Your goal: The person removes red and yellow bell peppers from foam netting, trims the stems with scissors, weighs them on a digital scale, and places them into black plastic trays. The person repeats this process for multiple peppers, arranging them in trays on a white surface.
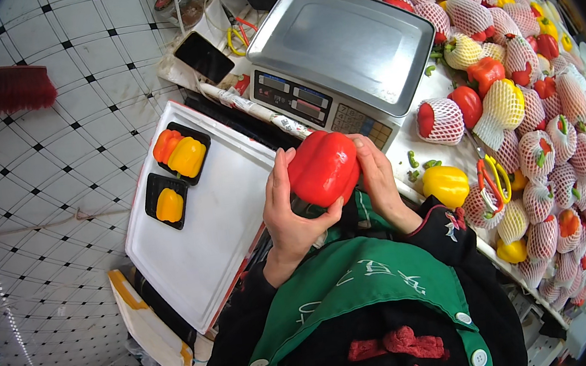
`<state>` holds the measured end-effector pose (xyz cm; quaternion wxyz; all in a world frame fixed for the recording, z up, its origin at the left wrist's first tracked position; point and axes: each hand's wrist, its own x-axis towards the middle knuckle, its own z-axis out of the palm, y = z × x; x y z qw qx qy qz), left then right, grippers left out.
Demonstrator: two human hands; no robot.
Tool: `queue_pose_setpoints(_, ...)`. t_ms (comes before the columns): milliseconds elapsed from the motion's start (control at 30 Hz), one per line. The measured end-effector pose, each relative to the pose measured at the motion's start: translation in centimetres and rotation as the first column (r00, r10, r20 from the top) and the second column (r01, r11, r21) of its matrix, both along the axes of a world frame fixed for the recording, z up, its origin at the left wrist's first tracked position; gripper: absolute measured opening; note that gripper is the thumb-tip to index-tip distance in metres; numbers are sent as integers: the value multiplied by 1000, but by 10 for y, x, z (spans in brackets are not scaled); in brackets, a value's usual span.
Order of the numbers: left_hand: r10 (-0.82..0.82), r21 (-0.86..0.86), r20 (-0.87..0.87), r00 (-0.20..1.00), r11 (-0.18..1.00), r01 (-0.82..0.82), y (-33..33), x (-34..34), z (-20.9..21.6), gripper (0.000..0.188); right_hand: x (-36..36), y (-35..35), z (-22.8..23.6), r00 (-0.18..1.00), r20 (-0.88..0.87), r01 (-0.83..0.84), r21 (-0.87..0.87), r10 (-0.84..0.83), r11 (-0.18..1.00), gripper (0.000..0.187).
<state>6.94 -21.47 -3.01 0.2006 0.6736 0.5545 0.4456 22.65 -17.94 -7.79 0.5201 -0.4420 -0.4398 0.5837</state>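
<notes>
A large red bell pepper (325,168) is held between my two hands in front of my chest. My left hand (292,209) cups its left side, with the thumb along the lower edge. Against its right side, the fingers of my right hand (378,176) press from behind. Just beyond the pepper stands a digital scale (345,41) with a bare metal pan. To the left, a white foam lid (216,214) bears two black trays; the far tray (195,174) holds an orange and a yellow pepper, the near tray (153,213) one yellow pepper.
On the right lies a big heap of peppers in foam nets (537,153). Orange-handled scissors (486,177) and a loose yellow pepper (445,186) are at its near edge, with green stem bits (413,159) close by. A phone (204,58) rests left of the scale. A red broom (11,90) is on the tiled floor.
</notes>
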Motion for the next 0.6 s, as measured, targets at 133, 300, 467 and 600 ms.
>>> queue_pose_setpoints(133,-19,36,-77,997,999,22,2,14,4,96,12,-9,20,995,-88,-62,-58,57,996,63)
queue_pose_setpoints(300,-76,162,-184,980,981,106,8,36,5,100,32,-17,23,997,-4,-75,7,75,997,78)
queue_pose_setpoints(467,-210,103,-151,966,968,227,15,58,9,103,64,-29,29,998,53,-18,63,14,998,92)
queue_pose_setpoints(600,-374,56,-103,922,923,381,24,81,11,105,85,-48,34,989,-73,133,15,-132,991,98)
